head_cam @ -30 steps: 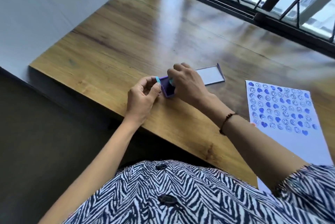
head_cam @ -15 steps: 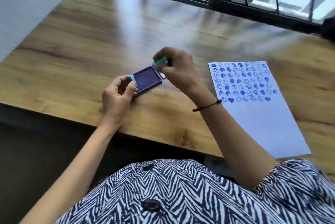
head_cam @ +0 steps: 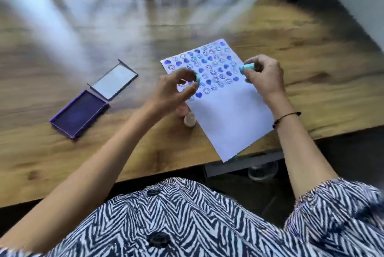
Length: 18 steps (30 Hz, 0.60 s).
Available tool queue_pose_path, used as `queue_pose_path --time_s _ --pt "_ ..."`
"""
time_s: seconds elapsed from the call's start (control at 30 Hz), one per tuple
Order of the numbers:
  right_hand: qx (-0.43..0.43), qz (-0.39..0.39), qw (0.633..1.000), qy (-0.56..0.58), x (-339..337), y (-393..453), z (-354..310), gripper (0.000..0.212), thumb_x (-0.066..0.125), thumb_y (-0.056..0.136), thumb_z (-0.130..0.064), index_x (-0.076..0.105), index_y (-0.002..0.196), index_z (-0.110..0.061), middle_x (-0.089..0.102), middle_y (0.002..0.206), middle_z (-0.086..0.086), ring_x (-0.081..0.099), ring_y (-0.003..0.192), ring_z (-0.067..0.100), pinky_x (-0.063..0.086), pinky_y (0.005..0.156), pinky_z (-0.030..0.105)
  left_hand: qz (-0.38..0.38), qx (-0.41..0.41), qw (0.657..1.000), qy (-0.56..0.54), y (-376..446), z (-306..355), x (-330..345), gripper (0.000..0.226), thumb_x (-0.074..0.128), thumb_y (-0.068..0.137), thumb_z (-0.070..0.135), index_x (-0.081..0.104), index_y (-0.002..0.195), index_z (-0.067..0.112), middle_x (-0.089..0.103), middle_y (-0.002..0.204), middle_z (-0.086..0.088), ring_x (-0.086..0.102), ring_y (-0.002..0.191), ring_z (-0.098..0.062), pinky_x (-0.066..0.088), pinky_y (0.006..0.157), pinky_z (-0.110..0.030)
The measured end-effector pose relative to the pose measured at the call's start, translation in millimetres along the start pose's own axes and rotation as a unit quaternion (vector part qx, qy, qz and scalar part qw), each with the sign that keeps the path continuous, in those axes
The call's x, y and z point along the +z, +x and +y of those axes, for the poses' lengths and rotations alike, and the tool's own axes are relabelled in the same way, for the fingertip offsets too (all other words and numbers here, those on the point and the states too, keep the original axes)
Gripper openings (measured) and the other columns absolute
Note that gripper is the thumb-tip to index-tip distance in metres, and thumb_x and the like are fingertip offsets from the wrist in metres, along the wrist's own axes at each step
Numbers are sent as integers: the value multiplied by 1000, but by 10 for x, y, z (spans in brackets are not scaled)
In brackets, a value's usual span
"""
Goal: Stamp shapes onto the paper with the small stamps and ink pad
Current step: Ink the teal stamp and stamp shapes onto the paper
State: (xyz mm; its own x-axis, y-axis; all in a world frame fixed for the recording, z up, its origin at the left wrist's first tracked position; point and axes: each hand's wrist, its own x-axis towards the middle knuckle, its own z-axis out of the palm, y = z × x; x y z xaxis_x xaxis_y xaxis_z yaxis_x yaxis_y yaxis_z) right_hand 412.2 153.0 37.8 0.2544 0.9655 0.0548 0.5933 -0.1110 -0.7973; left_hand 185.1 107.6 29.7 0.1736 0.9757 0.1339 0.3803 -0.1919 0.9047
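Observation:
A white paper (head_cam: 228,115) lies on the wooden table, its upper half covered with several blue hearts and smiley prints. My left hand (head_cam: 172,92) hovers over the paper's left edge, pinching a small teal stamp (head_cam: 197,78). My right hand (head_cam: 262,75) is above the paper's right edge and holds another teal stamp (head_cam: 246,67) by its end. The purple ink pad (head_cam: 80,113) lies open at the left, away from both hands, with its clear lid (head_cam: 114,79) beside it.
A small pale stamp or bottle (head_cam: 190,120) stands beside the paper's left edge, under my left hand. The table's front edge (head_cam: 145,171) runs close to my body. A window frame lines the far side.
Both hands left the ink pad and moved right over the paper, each carrying a teal stamp. The camera view swung right, so the pad now sits at the left.

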Motion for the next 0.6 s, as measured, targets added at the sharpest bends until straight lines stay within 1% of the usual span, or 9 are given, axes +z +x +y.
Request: queue_pose_path --time_s 0.03,0.1,0.17,0.2,0.27,0.37,0.43,0.5,0.6 --pt "-14 -10 999 -46 -27 50 29 15 60 75 -4 66 89 -5 62 81 11 59 73 26 54 77 48 -27 17 999 16 81 38 51 16 59 84 11 62 99 5 68 103 -13 59 92 -14 45 89 -28" --pt "-57 -32 987 -145 -37 124 51 17 60 75 -5 67 90 -4 66 88 19 61 82 32 49 79 43 -75 43 994 60 254 82 143 18 58 85 17 63 99 8 68 106 -8 59 98 -16 42 93 -29" --pt "-90 -44 969 -224 -29 170 52 18 60 75 -6 67 92 -4 66 97 25 60 92 35 45 78 37 -111 60 987 98 415 82 220 19 57 86 21 62 100 9 68 108 -6 61 101 -20 44 90 -31" --pt "-93 -50 964 -244 -25 180 53 18 60 76 -6 67 92 -4 65 99 26 59 94 36 45 78 36 -126 60 984 112 480 64 246 19 56 86 22 62 100 9 67 109 -5 63 99 -23 46 86 -32" --pt "-88 -51 960 -260 -21 184 60 18 57 77 -5 66 92 -5 63 101 25 58 95 36 45 78 35 -149 62 978 133 565 -5 273 20 56 86 23 61 99 9 68 107 -6 63 87 -23 45 73 -27" --pt "-89 -50 953 -285 -1 180 66 19 55 78 -4 65 94 -8 60 102 24 57 93 38 46 77 35 -152 69 974 155 610 -120 270 19 57 85 23 62 95 7 69 95 -7 58 78 -20 33 61 -15" --pt "-98 -51 946 -306 18 179 55 20 53 78 -4 64 95 -8 59 102 24 57 93 40 46 78 37 -146 73 974 155 614 -147 257 17 58 84 22 62 92 7 64 85 -1 54 74 -18 32 58 -9" --pt "-106 -50 939 -323 38 178 44 21 52 78 -4 64 95 -8 59 103 24 57 94 41 47 78 39 -148 72 973 160 617 -148 245 17 58 84 21 62 92 8 62 82 1 53 74 -16 31 57 -6" --pt "-114 -49 933 -338 46 175 40 20 52 80 -4 63 95 -8 59 104 24 58 94 42 47 79 40 -147 73 973 165 620 -148 247 19 58 83 20 63 95 6 66 86 -6 53 75 -16 30 59 -12"
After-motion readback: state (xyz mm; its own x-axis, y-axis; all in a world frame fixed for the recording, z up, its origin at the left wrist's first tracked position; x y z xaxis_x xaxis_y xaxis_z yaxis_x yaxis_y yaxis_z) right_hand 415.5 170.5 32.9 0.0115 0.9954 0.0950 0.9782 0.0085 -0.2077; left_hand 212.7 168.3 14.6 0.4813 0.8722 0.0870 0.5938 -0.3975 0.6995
